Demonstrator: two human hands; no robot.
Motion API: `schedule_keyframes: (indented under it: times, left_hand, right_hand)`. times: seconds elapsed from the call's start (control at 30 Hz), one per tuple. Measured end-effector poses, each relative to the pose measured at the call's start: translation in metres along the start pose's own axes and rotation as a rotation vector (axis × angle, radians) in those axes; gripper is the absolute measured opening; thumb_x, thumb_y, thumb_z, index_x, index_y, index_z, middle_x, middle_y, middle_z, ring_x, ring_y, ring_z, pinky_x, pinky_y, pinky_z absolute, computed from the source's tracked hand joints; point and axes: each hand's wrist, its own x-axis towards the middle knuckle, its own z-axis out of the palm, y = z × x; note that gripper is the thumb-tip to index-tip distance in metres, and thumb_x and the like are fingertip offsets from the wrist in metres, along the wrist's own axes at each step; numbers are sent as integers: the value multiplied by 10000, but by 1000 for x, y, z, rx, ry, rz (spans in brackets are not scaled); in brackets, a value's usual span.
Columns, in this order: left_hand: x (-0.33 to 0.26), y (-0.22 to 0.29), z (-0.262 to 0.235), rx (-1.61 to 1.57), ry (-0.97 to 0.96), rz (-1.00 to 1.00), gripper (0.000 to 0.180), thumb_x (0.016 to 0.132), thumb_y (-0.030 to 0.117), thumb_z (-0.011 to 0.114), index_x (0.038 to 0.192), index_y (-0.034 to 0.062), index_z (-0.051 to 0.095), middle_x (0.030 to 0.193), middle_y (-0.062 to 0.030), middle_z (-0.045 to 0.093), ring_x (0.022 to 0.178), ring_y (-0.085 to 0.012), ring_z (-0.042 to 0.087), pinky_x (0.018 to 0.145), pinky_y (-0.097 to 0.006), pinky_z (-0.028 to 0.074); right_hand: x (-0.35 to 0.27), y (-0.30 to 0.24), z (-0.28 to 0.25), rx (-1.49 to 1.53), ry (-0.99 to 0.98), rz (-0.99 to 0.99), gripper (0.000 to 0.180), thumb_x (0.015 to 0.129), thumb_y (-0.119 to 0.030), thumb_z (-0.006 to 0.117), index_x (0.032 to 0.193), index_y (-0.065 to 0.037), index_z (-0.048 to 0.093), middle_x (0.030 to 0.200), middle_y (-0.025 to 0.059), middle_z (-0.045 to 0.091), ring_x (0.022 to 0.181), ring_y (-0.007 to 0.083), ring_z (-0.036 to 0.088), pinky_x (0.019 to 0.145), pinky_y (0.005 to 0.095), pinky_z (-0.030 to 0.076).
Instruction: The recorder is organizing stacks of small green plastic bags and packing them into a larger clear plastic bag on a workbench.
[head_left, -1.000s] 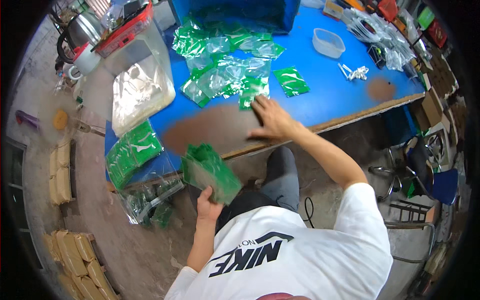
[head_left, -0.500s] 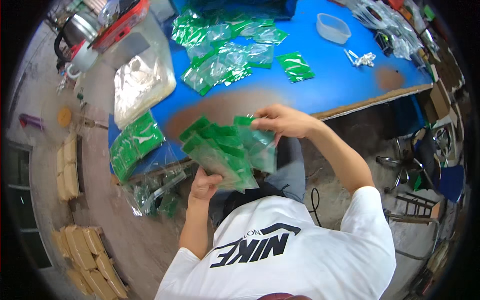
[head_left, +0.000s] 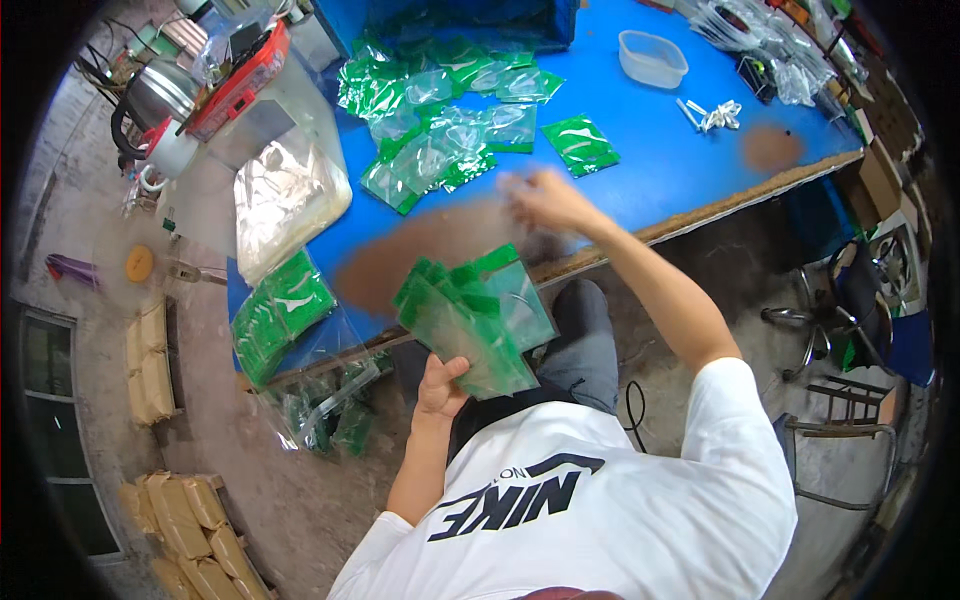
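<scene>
My left hand point(head_left: 440, 386) is closed on a fanned stack of flat green and clear plastic packets point(head_left: 472, 325), its thumb on top near their lower edge. The stack is held in front of my waist, just off the table's front edge. Over that edge hovers my right hand point(head_left: 545, 203), apart from the stack; motion blurs its fingers, so whether they hold anything is unclear. Beyond it lies a single green packet point(head_left: 580, 145) with a pale curved shape on it. A loose heap of similar packets point(head_left: 440, 120) spreads to its left.
Behind the heap stands a blue bin point(head_left: 345, 25). The blue table point(head_left: 660, 150) also bears a clear tub point(head_left: 652, 60), small white pieces point(head_left: 715, 115) and a bag of clear sleeves point(head_left: 285, 200). More green packets point(head_left: 280, 315) lie at the left corner, with a plastic bag point(head_left: 320, 410) hanging below.
My right hand has let go of the packet at the stack's right side and moved up and away toward the heap. That packet stays in the stack in my left hand.
</scene>
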Motion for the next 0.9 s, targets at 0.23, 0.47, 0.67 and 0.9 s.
schedule_keyframes:
  times: [0.23, 0.47, 0.67, 0.9]
  left_hand:
    - [-14, 17, -28, -137, 27, 142, 661, 749, 48, 755, 1356, 18, 495, 1279, -103, 601, 1215, -296, 565, 1045, -464, 467]
    - [-8, 41, -31, -31, -102, 103, 677, 694, 5, 759, 1330, 27, 528, 1225, -101, 644, 1147, -289, 619, 1016, -438, 493]
    - [25, 71, -2, 314, -166, 6, 698, 671, 13, 778, 1325, 33, 535, 1207, -89, 653, 1109, -257, 635, 964, -385, 504]
    - [58, 88, 34, 411, -52, 286, 635, 730, 14, 782, 1317, 24, 540, 1235, -79, 627, 1136, -223, 607, 993, -368, 472]
  right_hand:
    - [-46, 48, 13, -753, 31, -295, 1126, 724, -774, 645, 1465, 33, 389, 1524, 306, 323, 1435, 460, 279, 1181, 524, 250]
    - [-90, -7, 15, -24, 65, -294, 237, 868, -108, 642, 1075, -5, 696, 905, 224, 695, 792, 359, 659, 725, 402, 529]
    - [-34, -48, 3, 157, -610, 57, 401, 950, -341, 629, 1162, -3, 663, 970, 135, 725, 749, 140, 635, 658, 348, 520]
    - [-34, -37, 53, 1013, -379, -141, 910, 877, -348, 747, 1519, 19, 217, 1268, 151, 594, 1130, 228, 598, 981, 360, 480]
